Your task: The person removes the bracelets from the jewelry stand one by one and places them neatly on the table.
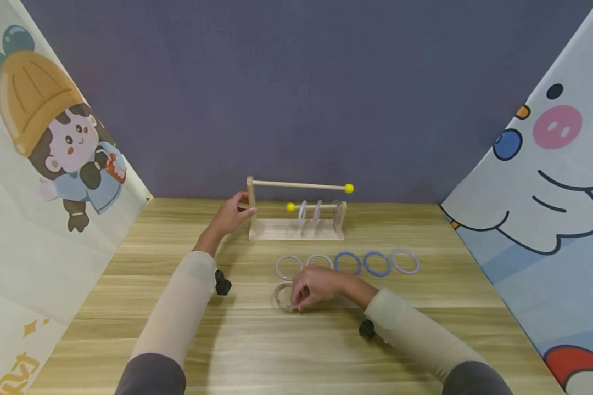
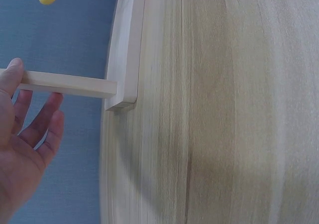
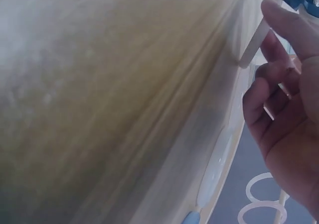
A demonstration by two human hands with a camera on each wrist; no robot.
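A wooden rack [image 1: 277,230] stands near the back of the table, with two yellow-tipped rods. My left hand [image 1: 231,215] holds its tall left post [image 2: 70,81], thumb on one side and fingers on the other. In front of the rack, my right hand [image 1: 318,284] pinches a pale brownish ring [image 1: 278,299] between thumb and fingers. The right wrist view has that ring [image 3: 254,44] edge-on and tilted; whether it touches the table I cannot tell. On the lower rod hang a white ring [image 1: 302,212], a pinkish ring [image 1: 317,212] and something ring-like by the short post.
A row of rings lies between the rack and my right hand: a pinkish ring [image 1: 277,267], a white ring [image 1: 330,261], two blue rings [image 1: 360,264] and a lilac ring [image 1: 417,263]. A dark wall [image 1: 296,99] rises behind the table [image 1: 143,307], with printed panels at both sides.
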